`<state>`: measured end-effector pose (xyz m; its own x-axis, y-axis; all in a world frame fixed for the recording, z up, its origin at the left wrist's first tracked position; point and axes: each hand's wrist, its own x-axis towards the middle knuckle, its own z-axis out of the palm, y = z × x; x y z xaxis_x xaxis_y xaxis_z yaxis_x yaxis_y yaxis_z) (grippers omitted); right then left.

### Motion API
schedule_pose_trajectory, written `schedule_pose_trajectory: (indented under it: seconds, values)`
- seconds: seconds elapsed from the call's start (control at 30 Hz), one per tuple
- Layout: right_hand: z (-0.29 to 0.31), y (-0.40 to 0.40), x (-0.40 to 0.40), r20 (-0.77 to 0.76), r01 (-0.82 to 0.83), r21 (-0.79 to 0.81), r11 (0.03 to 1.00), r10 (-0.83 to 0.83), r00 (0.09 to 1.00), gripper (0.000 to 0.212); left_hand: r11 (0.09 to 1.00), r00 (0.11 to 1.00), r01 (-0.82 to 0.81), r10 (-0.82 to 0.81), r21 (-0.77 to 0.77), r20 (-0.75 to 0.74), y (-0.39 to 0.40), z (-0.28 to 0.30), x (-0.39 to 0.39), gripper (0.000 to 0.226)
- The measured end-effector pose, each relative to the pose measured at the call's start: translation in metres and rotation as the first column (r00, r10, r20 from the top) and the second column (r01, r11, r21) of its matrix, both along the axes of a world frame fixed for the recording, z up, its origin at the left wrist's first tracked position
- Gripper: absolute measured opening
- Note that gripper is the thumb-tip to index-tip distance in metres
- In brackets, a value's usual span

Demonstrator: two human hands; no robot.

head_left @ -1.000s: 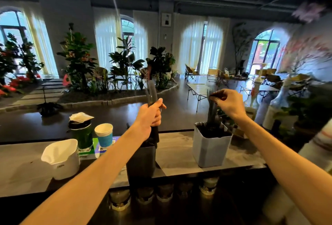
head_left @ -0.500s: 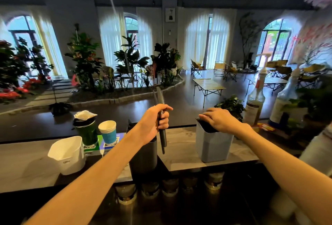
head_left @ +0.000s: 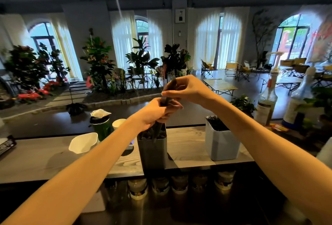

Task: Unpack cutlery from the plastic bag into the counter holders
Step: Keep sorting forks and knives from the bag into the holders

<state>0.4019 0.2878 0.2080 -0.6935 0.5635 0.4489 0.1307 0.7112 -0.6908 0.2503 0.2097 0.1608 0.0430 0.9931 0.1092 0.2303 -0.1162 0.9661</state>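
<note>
My left hand (head_left: 158, 112) grips a bundle of dark cutlery (head_left: 169, 90) upright, just above the dark grey holder (head_left: 152, 151) on the counter. The holder's top shows dark cutlery ends. My right hand (head_left: 186, 88) pinches the upper part of that same bundle, right above my left hand. To the right stands a light blue-grey holder (head_left: 221, 144) filled with dark cutlery. No plastic bag is clearly visible; the bundle may be wrapped, but I cannot tell.
On the wooden counter (head_left: 45, 160) sit a white container (head_left: 83, 144), a green cup with a lid (head_left: 101, 126) and a paper cup (head_left: 118, 123). Two syrup pump bottles (head_left: 265, 102) stand at the right. Jars (head_left: 138, 189) line the shelf below.
My right hand left the light holder and moved left and up to pinch the bundle held by my left hand. The left hand shifted over the dark holder.
</note>
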Motion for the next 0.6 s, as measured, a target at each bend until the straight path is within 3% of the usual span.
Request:
schedule_pose_trajectory:
  seconds: [0.1, 0.23, 0.37, 0.47, 0.53, 0.6]
  values:
    - [0.009, 0.001, -0.008, -0.097, 0.060, 0.142, 0.988, -0.046, 0.994, 0.015, 0.981, 0.992, -0.130, 0.128, 0.142, 0.020, 0.001, 0.016, -0.018, 0.027]
    - [0.002, 0.005, -0.026, -0.099, 0.139, 0.316, 0.939, -0.112, 0.989, 0.016, 0.897, 0.913, -0.259, 0.348, 0.358, -0.211, 0.006, 0.019, -0.049, 0.022]
    - [-0.034, 0.008, -0.046, 0.003, 0.147, 0.294, 0.944, -0.155, 0.988, 0.017, 0.886, 0.796, -0.304, 0.439, 0.351, -0.418, 0.011, -0.006, -0.064, 0.024]
    - [-0.062, 0.011, -0.050, 0.235, 0.116, 0.262, 0.958, -0.180, 0.955, 0.024, 0.918, 0.724, -0.264, 0.392, 0.298, -0.567, 0.005, -0.029, -0.069, 0.018]
    - [-0.072, 0.006, -0.045, 0.326, 0.110, 0.249, 0.962, -0.190, 0.926, 0.030, 0.929, 0.724, -0.249, 0.367, 0.275, -0.584, -0.003, -0.037, -0.073, 0.019]
    - [-0.077, -0.001, -0.033, 0.303, 0.120, 0.213, 0.970, -0.182, 0.936, 0.031, 0.926, 0.739, -0.242, 0.369, 0.289, -0.564, -0.016, -0.038, -0.077, 0.021]
